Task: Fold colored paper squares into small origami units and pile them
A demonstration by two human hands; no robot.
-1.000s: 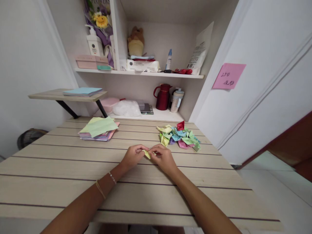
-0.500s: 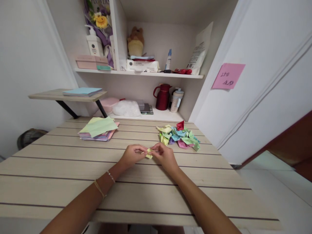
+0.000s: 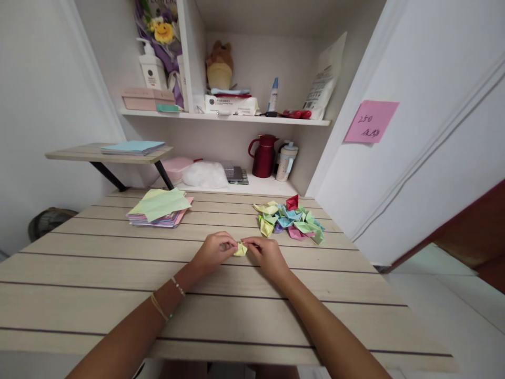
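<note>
Between my hands, a small folded piece of yellow paper (image 3: 241, 249) is held just over the slatted table. My left hand (image 3: 215, 251) pinches its left side between thumb and fingers. On the other side, my right hand (image 3: 268, 256) grips the upper right edge with its fingertips. Beyond my right hand lies a pile of folded paper boats (image 3: 290, 218) in green, yellow, blue, pink and purple, with a red one on top. Farther off to the left sits a stack of coloured paper sheets (image 3: 161, 208), a pale green sheet uppermost.
The wooden table (image 3: 221, 316) has dark slat lines. A small raised shelf (image 3: 74, 151) at the left carries blue paper (image 3: 133, 147). Behind stand a red jug (image 3: 263, 157), a pale tumbler (image 3: 286, 163) and a white plastic bag (image 3: 205, 175). A pink note (image 3: 371, 122) sticks to the right wall.
My right fingers have shifted slightly on the yellow paper, whose shape now looks wider and flatter. My left hand stays almost in place. The piles are unchanged.
</note>
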